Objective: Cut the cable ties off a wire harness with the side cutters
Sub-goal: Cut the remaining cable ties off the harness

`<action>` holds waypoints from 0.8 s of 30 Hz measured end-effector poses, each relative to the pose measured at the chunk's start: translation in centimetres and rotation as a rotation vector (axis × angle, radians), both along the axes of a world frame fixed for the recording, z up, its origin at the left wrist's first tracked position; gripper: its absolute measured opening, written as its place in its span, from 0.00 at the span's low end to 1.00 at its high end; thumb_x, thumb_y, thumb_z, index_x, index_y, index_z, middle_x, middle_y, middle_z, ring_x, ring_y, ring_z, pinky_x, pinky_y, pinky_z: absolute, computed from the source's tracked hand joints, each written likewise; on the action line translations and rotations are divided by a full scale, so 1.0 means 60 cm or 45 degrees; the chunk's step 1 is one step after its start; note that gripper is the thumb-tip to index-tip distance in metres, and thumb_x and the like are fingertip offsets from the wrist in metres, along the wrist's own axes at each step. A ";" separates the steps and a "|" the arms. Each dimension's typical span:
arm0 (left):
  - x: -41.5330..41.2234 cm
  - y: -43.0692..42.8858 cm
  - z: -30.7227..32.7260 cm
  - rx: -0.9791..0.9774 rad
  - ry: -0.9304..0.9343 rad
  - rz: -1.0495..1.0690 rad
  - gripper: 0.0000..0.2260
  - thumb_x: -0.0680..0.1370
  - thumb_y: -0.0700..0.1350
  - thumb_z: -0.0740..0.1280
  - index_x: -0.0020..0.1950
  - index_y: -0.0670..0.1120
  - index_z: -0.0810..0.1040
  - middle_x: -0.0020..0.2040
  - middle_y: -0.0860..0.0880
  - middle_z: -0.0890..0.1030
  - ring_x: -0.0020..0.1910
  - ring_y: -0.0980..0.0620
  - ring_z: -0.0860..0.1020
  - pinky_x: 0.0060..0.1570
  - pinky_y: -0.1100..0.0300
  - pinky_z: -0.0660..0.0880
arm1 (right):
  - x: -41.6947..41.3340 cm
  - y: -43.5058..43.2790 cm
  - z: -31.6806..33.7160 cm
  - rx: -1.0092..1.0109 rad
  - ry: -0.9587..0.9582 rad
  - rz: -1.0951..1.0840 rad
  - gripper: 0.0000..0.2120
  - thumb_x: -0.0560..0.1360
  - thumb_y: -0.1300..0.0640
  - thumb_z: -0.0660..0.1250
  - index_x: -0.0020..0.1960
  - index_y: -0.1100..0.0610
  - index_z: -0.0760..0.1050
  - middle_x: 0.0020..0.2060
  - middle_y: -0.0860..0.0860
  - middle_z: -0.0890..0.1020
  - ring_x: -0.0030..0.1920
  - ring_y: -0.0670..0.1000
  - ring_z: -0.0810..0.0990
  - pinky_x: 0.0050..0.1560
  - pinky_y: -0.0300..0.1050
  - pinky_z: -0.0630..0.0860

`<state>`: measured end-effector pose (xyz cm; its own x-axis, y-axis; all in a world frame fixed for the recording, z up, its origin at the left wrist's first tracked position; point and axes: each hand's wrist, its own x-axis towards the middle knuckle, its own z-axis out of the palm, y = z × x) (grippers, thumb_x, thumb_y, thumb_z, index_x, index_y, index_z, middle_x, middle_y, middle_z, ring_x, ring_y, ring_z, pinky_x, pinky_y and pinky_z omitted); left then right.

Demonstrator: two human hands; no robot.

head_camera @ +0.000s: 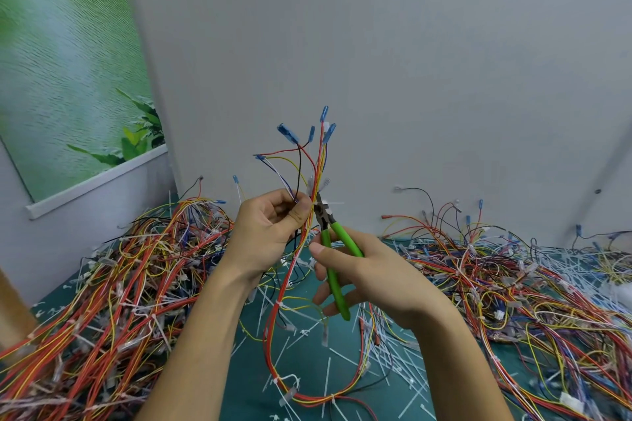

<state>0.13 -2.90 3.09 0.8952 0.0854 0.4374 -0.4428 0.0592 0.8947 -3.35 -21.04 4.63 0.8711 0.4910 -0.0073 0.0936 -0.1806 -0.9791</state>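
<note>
Right hand (372, 278) fingers curled round green-handled side cutters (345, 237), left hand (270, 232) fingers pinching thin multicoloured wire harness (319, 164)

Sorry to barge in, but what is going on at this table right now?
A person is working on a wire harness. The left hand holds the bundle upright, while the right hand grips green side cutters, their tip at a white cable tie beside the left thumb. More harnesses lie heaped on both sides, with cut ties scattered on the green mat.

Both forearms raised, left hand (270, 232) pinching wire harness (320, 161), right hand (372, 273) gripping side cutters (332, 280)
</note>
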 end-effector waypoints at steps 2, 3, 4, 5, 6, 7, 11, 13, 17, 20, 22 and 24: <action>0.001 0.000 0.000 -0.025 0.009 -0.007 0.04 0.73 0.51 0.73 0.44 0.54 0.86 0.41 0.54 0.86 0.41 0.60 0.83 0.42 0.69 0.77 | 0.002 -0.002 -0.001 0.016 0.008 0.008 0.12 0.83 0.51 0.67 0.59 0.59 0.75 0.42 0.56 0.78 0.40 0.59 0.85 0.47 0.62 0.85; 0.001 0.000 0.000 -0.034 0.013 -0.007 0.04 0.72 0.51 0.73 0.44 0.53 0.86 0.41 0.53 0.86 0.41 0.60 0.83 0.42 0.69 0.77 | 0.002 -0.001 -0.002 0.021 0.005 0.004 0.12 0.83 0.51 0.67 0.59 0.60 0.75 0.40 0.56 0.78 0.39 0.59 0.85 0.44 0.60 0.84; 0.001 0.000 0.000 -0.038 0.016 -0.005 0.05 0.72 0.51 0.73 0.45 0.52 0.86 0.41 0.53 0.86 0.40 0.60 0.82 0.41 0.68 0.77 | 0.003 -0.001 -0.003 0.018 -0.008 -0.010 0.12 0.83 0.51 0.66 0.57 0.60 0.74 0.39 0.55 0.78 0.37 0.59 0.84 0.40 0.56 0.83; 0.002 -0.001 0.000 -0.040 0.019 -0.003 0.05 0.72 0.51 0.73 0.45 0.51 0.85 0.40 0.53 0.86 0.40 0.60 0.82 0.40 0.69 0.77 | 0.003 0.000 -0.005 0.001 -0.036 -0.036 0.12 0.84 0.51 0.66 0.56 0.60 0.74 0.37 0.54 0.78 0.35 0.58 0.83 0.36 0.53 0.82; 0.002 -0.001 0.000 -0.041 0.023 0.000 0.06 0.72 0.50 0.73 0.45 0.50 0.85 0.39 0.53 0.86 0.39 0.60 0.82 0.39 0.69 0.77 | 0.004 0.001 -0.006 -0.026 -0.077 -0.070 0.11 0.84 0.51 0.66 0.54 0.59 0.74 0.35 0.53 0.78 0.32 0.57 0.82 0.32 0.50 0.80; 0.002 -0.002 0.000 -0.040 0.027 0.003 0.06 0.72 0.50 0.73 0.46 0.50 0.84 0.39 0.53 0.85 0.38 0.60 0.82 0.39 0.69 0.77 | 0.005 0.001 -0.007 -0.051 -0.117 -0.102 0.10 0.84 0.51 0.65 0.51 0.58 0.74 0.34 0.52 0.78 0.30 0.56 0.81 0.30 0.48 0.78; 0.002 -0.005 0.001 -0.023 0.039 0.022 0.08 0.72 0.50 0.72 0.47 0.49 0.84 0.38 0.54 0.85 0.38 0.60 0.82 0.39 0.69 0.77 | 0.004 0.000 -0.007 -0.055 -0.146 -0.127 0.10 0.84 0.50 0.66 0.49 0.56 0.74 0.33 0.51 0.77 0.27 0.55 0.78 0.29 0.49 0.76; 0.002 -0.006 0.001 -0.015 0.042 0.027 0.08 0.72 0.50 0.72 0.47 0.48 0.83 0.38 0.54 0.85 0.38 0.60 0.82 0.39 0.69 0.77 | 0.002 0.000 -0.004 -0.055 -0.118 -0.102 0.12 0.83 0.49 0.66 0.53 0.59 0.74 0.35 0.52 0.77 0.29 0.56 0.80 0.33 0.54 0.80; 0.002 -0.006 0.001 0.007 0.038 0.030 0.08 0.72 0.50 0.72 0.47 0.48 0.83 0.38 0.54 0.85 0.39 0.60 0.82 0.41 0.68 0.78 | -0.001 0.000 0.002 -0.087 -0.078 -0.032 0.14 0.83 0.48 0.67 0.60 0.59 0.75 0.44 0.56 0.80 0.39 0.59 0.86 0.44 0.59 0.85; 0.001 -0.006 0.001 0.012 0.036 0.028 0.08 0.72 0.51 0.72 0.47 0.48 0.84 0.39 0.54 0.86 0.39 0.60 0.82 0.41 0.68 0.78 | -0.001 -0.001 0.001 -0.098 -0.086 -0.022 0.13 0.83 0.48 0.67 0.60 0.57 0.75 0.44 0.57 0.80 0.41 0.61 0.87 0.45 0.60 0.86; 0.001 -0.006 0.000 0.007 0.041 0.027 0.08 0.72 0.51 0.72 0.47 0.49 0.84 0.39 0.53 0.86 0.39 0.60 0.82 0.41 0.68 0.78 | 0.002 -0.002 -0.002 -0.078 -0.091 -0.028 0.14 0.83 0.48 0.67 0.59 0.58 0.75 0.41 0.56 0.79 0.37 0.60 0.85 0.41 0.59 0.85; 0.002 -0.005 -0.001 0.004 0.048 0.026 0.08 0.72 0.52 0.72 0.47 0.49 0.84 0.40 0.53 0.86 0.40 0.59 0.83 0.41 0.67 0.78 | 0.004 -0.003 -0.006 -0.066 -0.118 -0.056 0.14 0.83 0.48 0.67 0.56 0.60 0.74 0.37 0.53 0.78 0.32 0.57 0.82 0.34 0.54 0.83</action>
